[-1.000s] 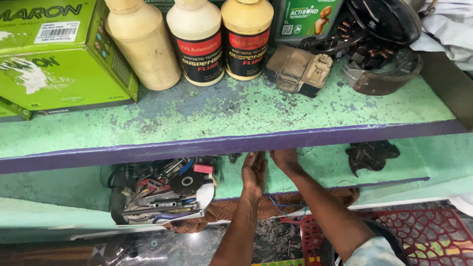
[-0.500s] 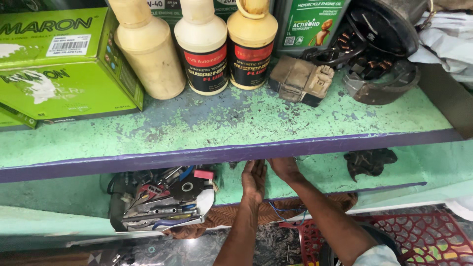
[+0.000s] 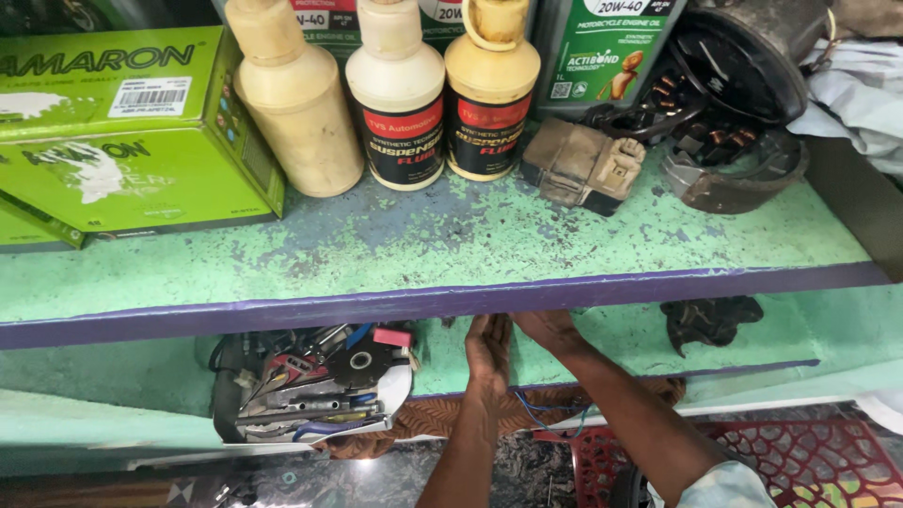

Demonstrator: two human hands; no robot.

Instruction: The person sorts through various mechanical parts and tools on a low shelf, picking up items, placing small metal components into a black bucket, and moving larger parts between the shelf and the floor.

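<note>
Both hands are reaching under the upper shelf [image 3: 423, 306], whose purple front edge is hiding their fingers. The left hand [image 3: 488, 350] and right hand [image 3: 546, 329] are lying close together on the lower shelf [image 3: 611, 343]; their grip cannot be told. A tray of tools [image 3: 310, 390] is sitting just beside the left hand.

Open gap on lower shelf [image 3: 611, 343] beneath purple-edged upper shelf [image 3: 451, 306]; blocked left by heap of tools and parts [image 3: 315, 381], right by dark rag [image 3: 710, 320].

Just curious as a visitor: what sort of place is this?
Probably a motorcycle repair shop: oil bottles and a greasy metal part on a worn shelf, and a tray of tools below.
</note>
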